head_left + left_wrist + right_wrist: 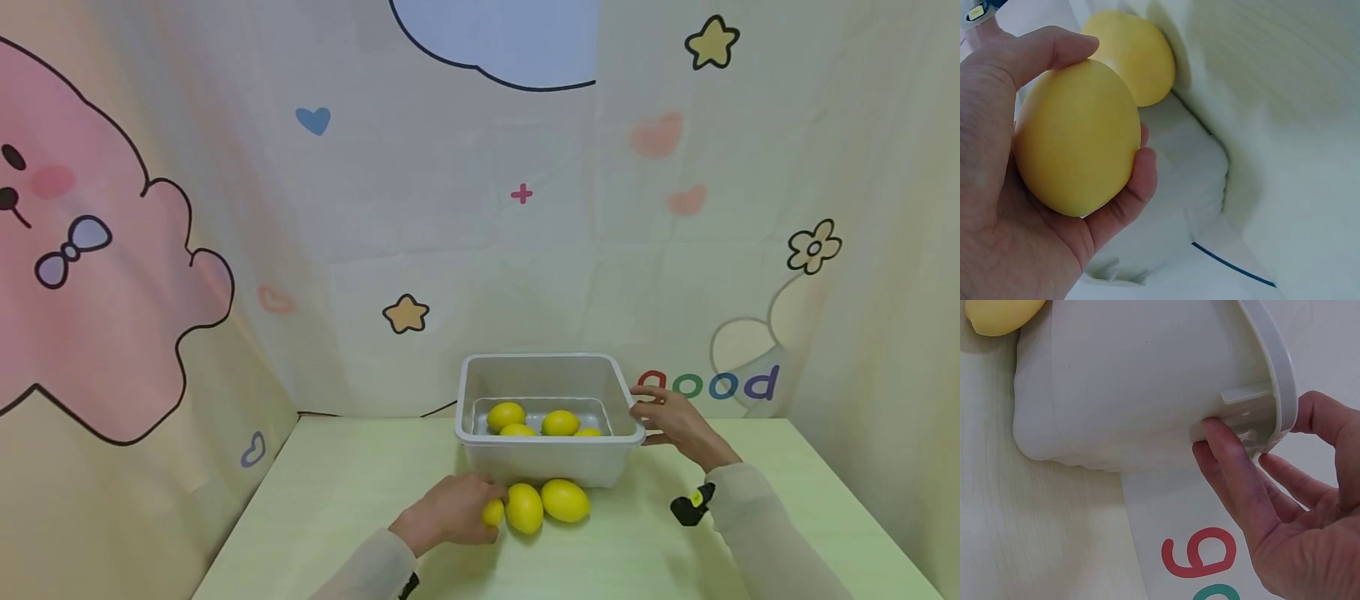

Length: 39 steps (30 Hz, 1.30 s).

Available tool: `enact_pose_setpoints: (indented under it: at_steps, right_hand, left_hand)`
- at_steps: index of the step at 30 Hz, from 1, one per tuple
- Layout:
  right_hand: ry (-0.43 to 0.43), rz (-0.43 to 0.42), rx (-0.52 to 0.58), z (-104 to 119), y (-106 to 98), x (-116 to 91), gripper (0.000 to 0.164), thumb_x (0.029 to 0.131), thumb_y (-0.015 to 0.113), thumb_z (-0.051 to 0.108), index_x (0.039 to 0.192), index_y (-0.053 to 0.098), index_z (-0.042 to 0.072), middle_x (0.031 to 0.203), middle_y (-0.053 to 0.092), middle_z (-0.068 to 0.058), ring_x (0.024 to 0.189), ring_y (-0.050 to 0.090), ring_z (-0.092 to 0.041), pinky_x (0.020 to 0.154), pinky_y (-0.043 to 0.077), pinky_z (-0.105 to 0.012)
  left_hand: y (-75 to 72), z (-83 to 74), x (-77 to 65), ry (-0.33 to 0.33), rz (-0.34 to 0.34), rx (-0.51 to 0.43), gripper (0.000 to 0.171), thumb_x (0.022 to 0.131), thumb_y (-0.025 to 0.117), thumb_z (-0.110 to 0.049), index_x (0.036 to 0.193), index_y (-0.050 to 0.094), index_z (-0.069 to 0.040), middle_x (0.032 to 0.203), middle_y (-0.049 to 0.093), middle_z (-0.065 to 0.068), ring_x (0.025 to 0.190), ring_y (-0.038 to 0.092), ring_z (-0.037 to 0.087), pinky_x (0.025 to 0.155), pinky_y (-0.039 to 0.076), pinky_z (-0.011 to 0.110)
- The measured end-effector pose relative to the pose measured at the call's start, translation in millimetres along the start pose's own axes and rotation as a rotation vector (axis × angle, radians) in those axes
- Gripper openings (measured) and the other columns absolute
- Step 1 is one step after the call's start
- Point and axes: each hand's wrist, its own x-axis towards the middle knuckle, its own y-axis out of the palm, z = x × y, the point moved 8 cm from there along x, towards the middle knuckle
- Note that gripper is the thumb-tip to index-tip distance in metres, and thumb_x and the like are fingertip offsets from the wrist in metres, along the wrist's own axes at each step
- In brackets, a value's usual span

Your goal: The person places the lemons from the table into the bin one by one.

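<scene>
My left hand point(453, 510) grips a yellow lemon point(1079, 137), thumb on one end and fingers curled round its side, close in front of the bin. Just to the right, a second lemon point(524, 509) and a third lemon point(566, 501) lie side by side on the table. Behind them stands a white plastic bin point(547, 460) with several lemons point(506, 416) inside, the nearest ones partly hidden by its front wall. At the bin's right end, my right hand point(1291, 506) holds the rim point(1282, 381), with the thumb at the rim and fingers against the outer wall below it.
A pale wood-grain table point(315, 500) lies under everything. The bin stands near its back edge, close to a printed cloth backdrop point(450, 208) with stars, hearts and letters. More printed cloth point(97, 333) hangs along the left side.
</scene>
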Motion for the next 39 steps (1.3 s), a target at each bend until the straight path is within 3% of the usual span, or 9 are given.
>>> enact_pose_setpoints:
  at_steps: [7, 15, 23, 31, 39]
  right_hand:
    - [0.001, 0.001, 0.01, 0.4, -1.8, 0.1, 0.062, 0.095, 0.06, 0.022, 0.149, 0.036, 0.004, 0.142, 0.047, -0.029, 0.119, 0.059, -0.044, 0.081, 0.061, -0.041]
    - [-0.016, 0.009, 0.03, 5.0, -1.8, -2.1, 0.061, 0.096, 0.059, 0.021, 0.15, 0.035, 0.004, 0.143, 0.047, -0.029, 0.109, 0.066, -0.034, 0.081, 0.06, -0.041]
    - [-0.033, 0.019, 0.033, 7.1, 0.0, -1.6, 0.06, 0.096, 0.058, 0.019, 0.15, 0.035, 0.004, 0.142, 0.048, -0.029, 0.109, 0.067, -0.034, 0.081, 0.061, -0.04]
    - [-0.015, 0.013, 0.034, 3.6, -0.7, -1.0, 0.059, 0.096, 0.057, 0.018, 0.149, 0.037, 0.003, 0.141, 0.049, -0.028, 0.112, 0.065, -0.037, 0.081, 0.061, -0.041]
    - [-0.016, 0.01, 0.024, 2.8, -0.8, -2.2, 0.059, 0.096, 0.057, 0.019, 0.149, 0.037, 0.003, 0.141, 0.049, -0.028, 0.111, 0.065, -0.036, 0.081, 0.061, -0.041]
  left_hand:
    - [-16.2, -9.9, -2.8, 0.044, -0.015, 0.022, 0.037, 0.078, 0.076, -0.037, 0.113, 0.066, -0.028, 0.093, 0.058, -0.011, 0.071, 0.047, 0.006, 0.062, 0.045, 0.023]
    - [-44.7, -21.4, -6.5, 0.085, -0.06, 0.047, 0.038, 0.081, 0.074, -0.036, 0.118, 0.066, -0.028, 0.097, 0.058, -0.009, 0.069, 0.046, 0.006, 0.059, 0.041, 0.021]
    - [-76.4, -34.2, -10.7, 0.137, -0.114, 0.068, 0.035, 0.082, 0.073, -0.035, 0.115, 0.066, -0.026, 0.096, 0.059, -0.008, 0.071, 0.046, 0.006, 0.057, 0.039, 0.019]
    - [-108.8, -36.0, -8.0, 0.129, -0.146, 0.082, 0.033, 0.083, 0.073, -0.032, 0.115, 0.066, -0.025, 0.101, 0.062, -0.005, 0.076, 0.05, 0.008, 0.057, 0.042, 0.018]
    - [-131.7, -36.3, -3.0, 0.137, -0.197, 0.089, 0.035, 0.083, 0.07, -0.028, 0.117, 0.066, -0.023, 0.108, 0.064, -0.003, 0.08, 0.054, 0.01, 0.06, 0.045, 0.019]
